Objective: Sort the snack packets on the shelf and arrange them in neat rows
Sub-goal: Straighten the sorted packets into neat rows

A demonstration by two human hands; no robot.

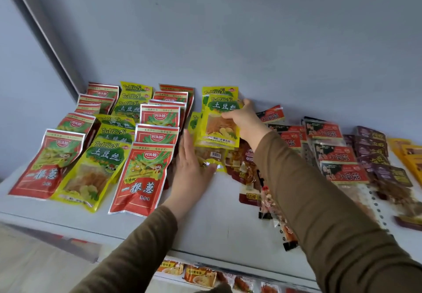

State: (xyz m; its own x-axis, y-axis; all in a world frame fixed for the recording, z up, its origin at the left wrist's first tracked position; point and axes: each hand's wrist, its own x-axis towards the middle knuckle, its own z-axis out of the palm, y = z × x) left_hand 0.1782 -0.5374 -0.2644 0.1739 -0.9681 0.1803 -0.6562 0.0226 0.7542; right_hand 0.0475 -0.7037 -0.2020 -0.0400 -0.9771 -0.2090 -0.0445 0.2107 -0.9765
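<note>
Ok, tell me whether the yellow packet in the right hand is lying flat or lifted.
Lifted. The right hand pinches the yellow packet at its side edge, holding it tilted above the packets beneath it.

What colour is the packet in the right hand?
Yellow with a green band, gripped by the right hand: the packet, head view.

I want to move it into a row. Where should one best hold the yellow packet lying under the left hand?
Probably pinch the yellow packet at its near sealed edge, coming from the front: it lies flat, the left hand presses its left side, other packets overlap its far end.
</note>
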